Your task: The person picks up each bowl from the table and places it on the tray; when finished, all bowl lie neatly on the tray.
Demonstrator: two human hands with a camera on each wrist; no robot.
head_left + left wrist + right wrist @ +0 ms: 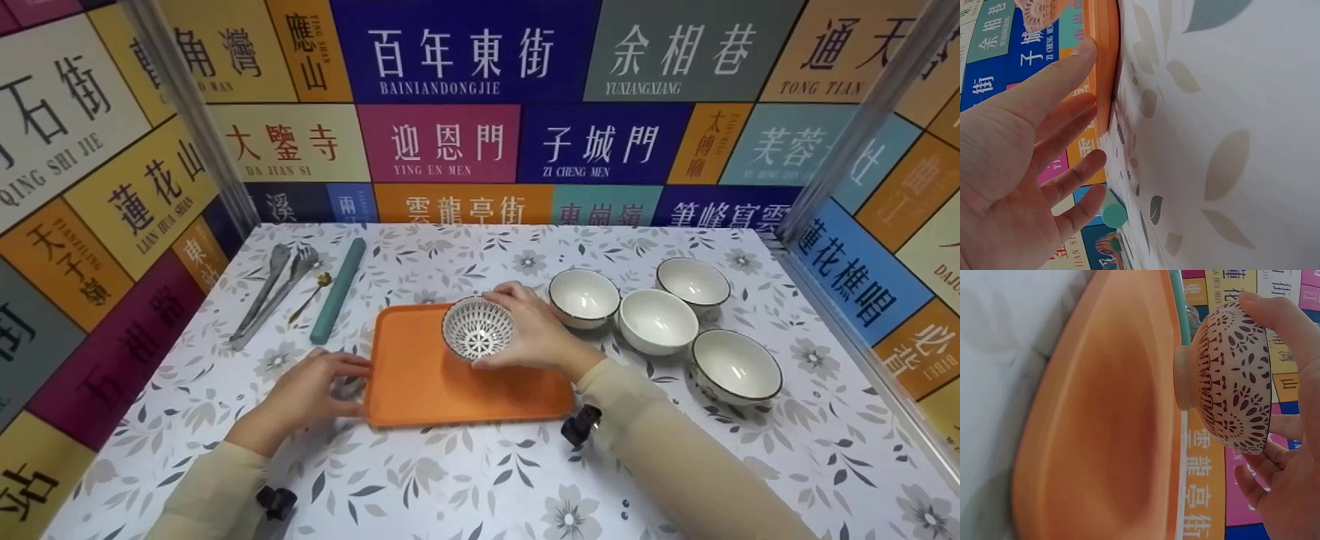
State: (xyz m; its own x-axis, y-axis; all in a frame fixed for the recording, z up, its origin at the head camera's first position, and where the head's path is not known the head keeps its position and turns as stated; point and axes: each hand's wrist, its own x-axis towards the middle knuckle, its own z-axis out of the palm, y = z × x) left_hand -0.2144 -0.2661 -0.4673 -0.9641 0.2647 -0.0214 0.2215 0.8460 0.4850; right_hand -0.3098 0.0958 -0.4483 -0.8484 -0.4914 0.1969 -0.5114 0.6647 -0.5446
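Observation:
My right hand (pixel 529 330) grips a small patterned bowl (pixel 478 330) by its rim, thumb on one side and fingers on the other. In the right wrist view, the bowl (pixel 1235 377) is upright above the orange tray (pixel 1100 410), its foot clear of the tray floor. The rectangular orange tray (pixel 420 390) lies on the table in front of me. At its left edge is my left hand (pixel 315 390), with thumb and fingertips at the rim. In the left wrist view, the fingers (pixel 1067 135) of that hand are spread and nearly straight beside the tray wall (pixel 1107 62).
Several white bowls with dark rims, one a plain white bowl (pixel 658 322), stand right of the tray. To the left lie a teal stick-shaped object (pixel 339 291), a small gold spoon (pixel 309 296), a grey spoon (pixel 262 289) and a fork (pixel 289 281). Printed panels (pixel 457 142) wall the flowered table.

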